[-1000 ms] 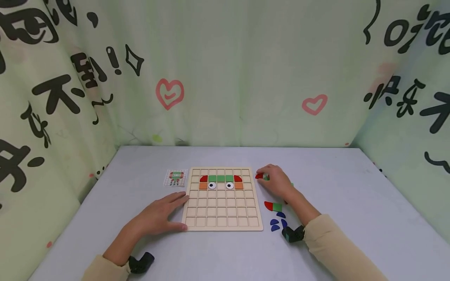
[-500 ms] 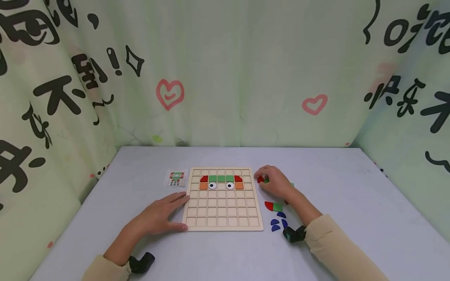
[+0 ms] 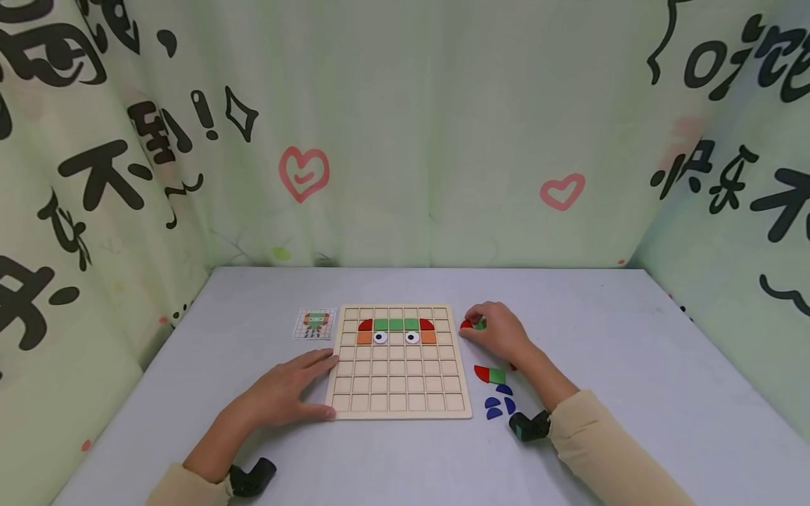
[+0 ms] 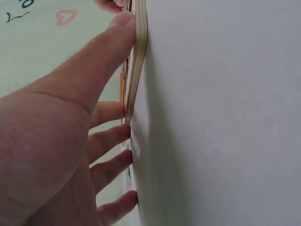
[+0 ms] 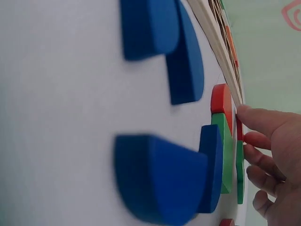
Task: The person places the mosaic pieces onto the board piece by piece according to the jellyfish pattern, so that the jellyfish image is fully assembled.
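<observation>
Toward the middle of the pale tabletop [image 3: 392,467], short of its far edge, a wooden grid board [image 3: 397,385] is laid flat. In the second row from the board's far edge, three green squares [image 3: 396,325] are set between two red corner pieces [image 3: 427,325]; in the row below, two eye pieces [image 3: 412,337], one cell apart, are flanked by two orange pieces [image 3: 428,337]. Left of the board's far left corner, a printed card [image 3: 314,324] bearing a small figure is placed. Along the board's left edge, the left hand [image 3: 287,390] is rested unclenched, fingers and thumb extended, the thumb laid at the near left corner. Beyond the board's right edge, near its far right corner, a loose red piece [image 3: 466,325] is pinched between thumb and forefinger of the right hand [image 3: 500,334]; whether it is lifted from the tabletop cannot be told. Against it a green piece [image 3: 481,324] is partly hidden by the fingers. Nearer the board's near right corner, a red quarter piece [image 3: 482,373] and a green block [image 3: 497,377] are found end to end; next to them four blue half-round pieces [image 3: 492,403] are grouped. Under the right forearm a further red item [image 3: 513,367] is mostly covered. At each wrist a black camera [image 3: 253,478] is worn, near a beige sleeve [image 3: 607,443]. Behind the tabletop's far edge a pale green curtain [image 3: 430,140] with hearts is hung.
</observation>
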{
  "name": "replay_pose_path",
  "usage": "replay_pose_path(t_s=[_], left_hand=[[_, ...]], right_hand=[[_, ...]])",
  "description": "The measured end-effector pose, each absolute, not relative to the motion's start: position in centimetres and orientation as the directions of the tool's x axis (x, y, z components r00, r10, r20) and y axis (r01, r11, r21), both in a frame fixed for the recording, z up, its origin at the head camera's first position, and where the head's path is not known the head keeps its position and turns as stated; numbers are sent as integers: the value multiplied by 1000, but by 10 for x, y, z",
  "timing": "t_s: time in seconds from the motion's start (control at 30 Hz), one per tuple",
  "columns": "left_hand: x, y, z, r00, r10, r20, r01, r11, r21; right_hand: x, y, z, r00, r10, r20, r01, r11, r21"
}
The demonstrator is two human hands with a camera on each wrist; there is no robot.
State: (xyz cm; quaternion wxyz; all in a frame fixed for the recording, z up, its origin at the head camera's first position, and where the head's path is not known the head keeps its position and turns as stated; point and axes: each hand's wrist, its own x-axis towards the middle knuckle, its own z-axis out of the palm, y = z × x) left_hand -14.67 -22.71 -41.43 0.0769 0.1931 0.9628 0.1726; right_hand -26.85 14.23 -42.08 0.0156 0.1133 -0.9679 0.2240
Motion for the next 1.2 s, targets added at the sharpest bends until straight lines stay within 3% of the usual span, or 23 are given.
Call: replay_pose_path(t_s=[1.2], left_hand=[[-146,-229,-415,-913,403,-67,353,861,366]], right_hand=[[-268,143,-418,-965,-252,77,-254,815,-520]])
